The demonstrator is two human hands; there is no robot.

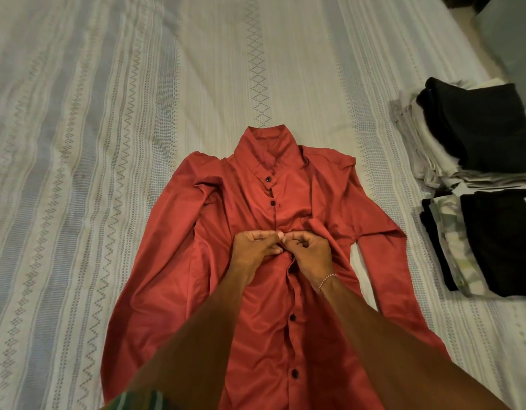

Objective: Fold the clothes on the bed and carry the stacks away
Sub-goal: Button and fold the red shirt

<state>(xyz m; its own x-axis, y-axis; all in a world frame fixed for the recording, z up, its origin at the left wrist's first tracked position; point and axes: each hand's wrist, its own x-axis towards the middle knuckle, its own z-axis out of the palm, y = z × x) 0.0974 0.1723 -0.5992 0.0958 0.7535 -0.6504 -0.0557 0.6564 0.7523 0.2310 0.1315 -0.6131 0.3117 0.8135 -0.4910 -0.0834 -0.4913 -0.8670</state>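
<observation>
Buttoning is the business right now: from the head view, a red long-sleeved shirt (256,261) lies face up on the bed (93,128), collar away from the person, both sleeves splayed down along its sides. The left hand (257,245) and right hand (307,250) meet at the placket around chest height, knuckles almost touching. Fingers (263,233) of the left hand are curled in and pinch the cloth edge; the right hand's fingers are curled too, pinching the opposite edge, with a thin bracelet (327,279) on that wrist. Whether a button sits between them I cannot tell, the hands cover it. Two dark buttons (272,203) above look fastened, and three more run down the front below the hands.

Over at the right side of the bed sit the folded stacks: a far stack (469,131) with a black garment on top of pale ones, and a near stack (492,241) topped in black with a patterned piece showing along its edge.

Now the risks, as I judge them. This fabric looks slick, so the pinch could slip and the button miss its hole. The tug at the placket is already bunching cloth by the right hand, and that ridge could get folded in as a crease. The left shoulder is rumpled as well, so the fold may come out lopsided unless it is smoothed first.
</observation>
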